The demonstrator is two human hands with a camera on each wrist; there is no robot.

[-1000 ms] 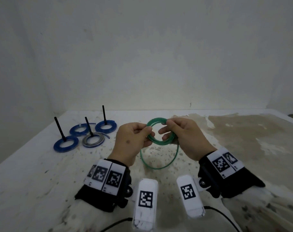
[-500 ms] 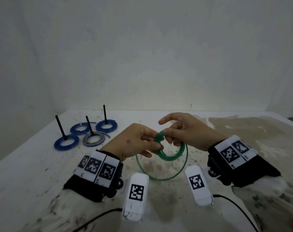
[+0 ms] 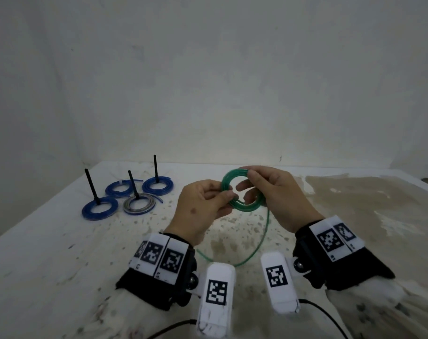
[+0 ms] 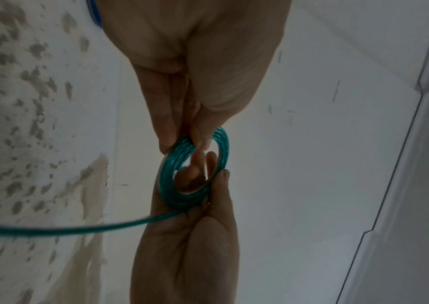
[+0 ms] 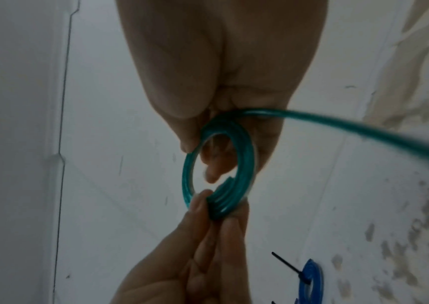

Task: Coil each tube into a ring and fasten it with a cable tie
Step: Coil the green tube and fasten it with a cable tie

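Observation:
A green tube, partly wound into a flat coil (image 3: 243, 207), is held above the table between both hands. My left hand (image 3: 229, 197) pinches the coil's near left rim between thumb and fingers. My right hand (image 3: 251, 182) grips the far right rim, its thumb inside the ring. The loose tail (image 3: 265, 231) drops from the coil's right side and loops back toward my wrists. In the left wrist view the coil (image 4: 166, 181) sits between the left hand (image 4: 182, 142) and the right hand (image 4: 208, 197). In the right wrist view the coil (image 5: 244, 154) shows its cut inner end.
Several finished coils lie at the back left: blue rings (image 3: 99, 208) and a grey one (image 3: 139, 204), each with a black cable tie (image 3: 90, 184) standing up. The white table (image 3: 49, 253) is speckled, with a brown stain (image 3: 367, 192) on the right. A wall stands behind.
The coil was tilted low half a second ago with my right fingers stretched over it. It is now lifted and turned toward me, and my right hand grips its far rim.

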